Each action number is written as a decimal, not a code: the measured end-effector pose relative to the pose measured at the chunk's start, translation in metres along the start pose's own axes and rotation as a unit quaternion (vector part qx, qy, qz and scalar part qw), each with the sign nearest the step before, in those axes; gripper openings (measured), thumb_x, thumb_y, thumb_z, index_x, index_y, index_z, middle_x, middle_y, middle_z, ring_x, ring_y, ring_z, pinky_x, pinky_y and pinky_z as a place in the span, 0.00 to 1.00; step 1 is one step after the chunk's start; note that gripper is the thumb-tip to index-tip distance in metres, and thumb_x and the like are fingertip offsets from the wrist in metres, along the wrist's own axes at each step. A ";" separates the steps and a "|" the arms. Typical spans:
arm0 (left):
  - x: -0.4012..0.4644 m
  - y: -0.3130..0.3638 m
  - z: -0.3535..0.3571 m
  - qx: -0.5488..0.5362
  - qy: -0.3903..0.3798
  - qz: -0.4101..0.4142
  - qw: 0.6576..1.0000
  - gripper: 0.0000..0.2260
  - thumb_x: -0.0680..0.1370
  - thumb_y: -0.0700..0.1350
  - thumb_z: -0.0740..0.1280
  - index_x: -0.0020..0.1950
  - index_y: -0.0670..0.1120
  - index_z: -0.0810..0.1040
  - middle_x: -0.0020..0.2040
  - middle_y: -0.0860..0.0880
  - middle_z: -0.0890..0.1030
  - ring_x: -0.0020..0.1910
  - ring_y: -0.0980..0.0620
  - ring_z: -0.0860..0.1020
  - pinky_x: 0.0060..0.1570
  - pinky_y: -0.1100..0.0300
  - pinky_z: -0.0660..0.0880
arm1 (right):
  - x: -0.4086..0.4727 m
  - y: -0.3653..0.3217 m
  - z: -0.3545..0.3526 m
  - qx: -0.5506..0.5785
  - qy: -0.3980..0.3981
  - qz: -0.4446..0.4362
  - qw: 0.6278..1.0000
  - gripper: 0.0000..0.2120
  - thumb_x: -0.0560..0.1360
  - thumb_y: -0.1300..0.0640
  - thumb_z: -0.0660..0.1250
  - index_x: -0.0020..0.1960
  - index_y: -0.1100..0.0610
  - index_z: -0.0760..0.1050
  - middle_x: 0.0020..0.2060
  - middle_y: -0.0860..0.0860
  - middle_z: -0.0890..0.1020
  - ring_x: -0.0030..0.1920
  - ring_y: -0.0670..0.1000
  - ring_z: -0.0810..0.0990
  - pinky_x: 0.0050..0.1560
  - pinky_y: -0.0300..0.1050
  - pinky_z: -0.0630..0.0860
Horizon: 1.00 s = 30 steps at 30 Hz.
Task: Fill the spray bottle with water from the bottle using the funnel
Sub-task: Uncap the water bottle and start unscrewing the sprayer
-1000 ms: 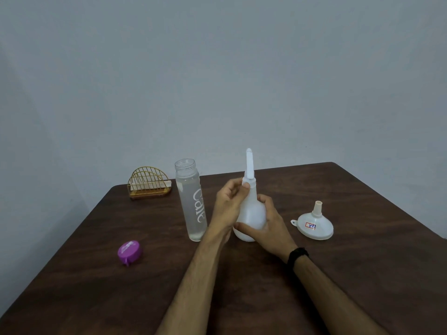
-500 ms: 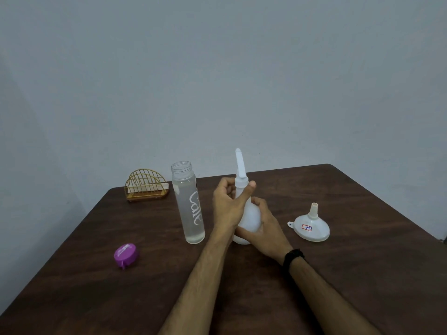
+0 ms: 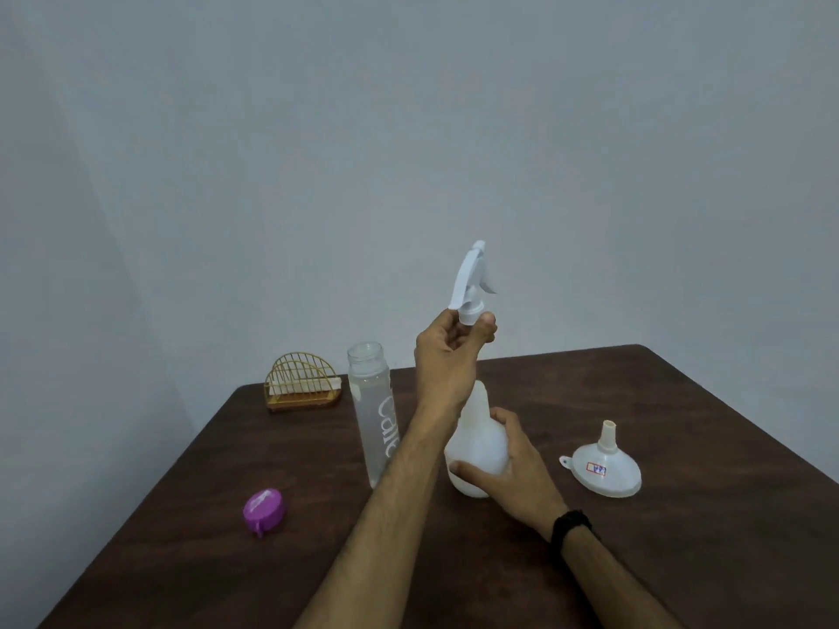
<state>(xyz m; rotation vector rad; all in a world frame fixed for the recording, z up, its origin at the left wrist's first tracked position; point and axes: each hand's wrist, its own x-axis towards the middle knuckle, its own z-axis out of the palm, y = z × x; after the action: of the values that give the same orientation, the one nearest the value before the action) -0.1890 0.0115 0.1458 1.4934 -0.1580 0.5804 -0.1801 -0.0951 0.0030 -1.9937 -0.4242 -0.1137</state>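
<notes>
The white spray bottle body (image 3: pixel 476 440) stands on the dark wooden table (image 3: pixel 658 560), and my right hand (image 3: pixel 508 469) grips its round base. My left hand (image 3: pixel 447 356) pinches the collar of the white spray head (image 3: pixel 472 283) and holds it well above the bottle's neck. A tall clear water bottle (image 3: pixel 372 415) with white lettering stands uncapped just left of my left forearm. The white funnel (image 3: pixel 606 467) lies upside down, spout up, to the right of my right hand.
A purple cap (image 3: pixel 264 510) lies on the table at the left front. A gold wire rack (image 3: pixel 302 381) stands at the back left corner. The table's far edge meets a plain wall.
My left hand has lifted the spray head off the bottle and raised it high above the neck. My right hand has stayed on the bottle body.
</notes>
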 end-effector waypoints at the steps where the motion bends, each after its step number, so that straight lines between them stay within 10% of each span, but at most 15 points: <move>1: 0.003 0.007 0.000 -0.006 0.002 0.007 1.000 0.12 0.77 0.50 0.72 0.58 0.47 0.81 0.44 0.51 0.86 0.46 0.55 0.85 0.53 0.59 0.78 | 0.000 -0.001 0.000 0.001 -0.003 0.001 1.000 0.43 0.61 0.30 0.74 0.67 0.37 0.55 0.64 0.40 0.68 0.62 0.45 0.71 0.61 0.44 0.74; 13: 0.031 0.067 -0.013 -0.001 0.040 0.072 0.997 0.10 0.77 0.51 0.71 0.57 0.51 0.80 0.43 0.53 0.85 0.47 0.55 0.84 0.59 0.54 0.78 | -0.002 -0.015 -0.003 -0.003 0.007 0.032 0.999 0.50 0.55 0.28 0.73 0.70 0.41 0.56 0.63 0.40 0.68 0.62 0.44 0.70 0.65 0.45 0.71; 24: 0.031 0.098 -0.073 0.026 0.104 0.069 0.992 0.09 0.78 0.52 0.70 0.48 0.48 0.82 0.36 0.53 0.82 0.35 0.59 0.79 0.36 0.63 0.75 | -0.005 0.000 -0.001 0.002 0.017 0.007 1.000 0.45 0.53 0.23 0.73 0.63 0.32 0.57 0.60 0.36 0.70 0.57 0.40 0.73 0.56 0.41 0.74; 30: 0.002 0.098 -0.142 0.037 0.152 0.037 0.987 0.10 0.77 0.51 0.71 0.48 0.45 0.83 0.34 0.52 0.81 0.32 0.57 0.77 0.30 0.64 0.73 | -0.007 -0.002 -0.003 -0.007 0.019 0.009 1.000 0.49 0.57 0.29 0.75 0.71 0.43 0.60 0.63 0.46 0.73 0.59 0.49 0.75 0.59 0.50 0.74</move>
<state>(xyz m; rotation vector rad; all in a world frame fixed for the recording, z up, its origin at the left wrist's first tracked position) -0.2677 0.1459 0.2203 1.4562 0.0456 0.8748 -0.1865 -0.0987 0.0039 -2.0050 -0.3813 -0.1440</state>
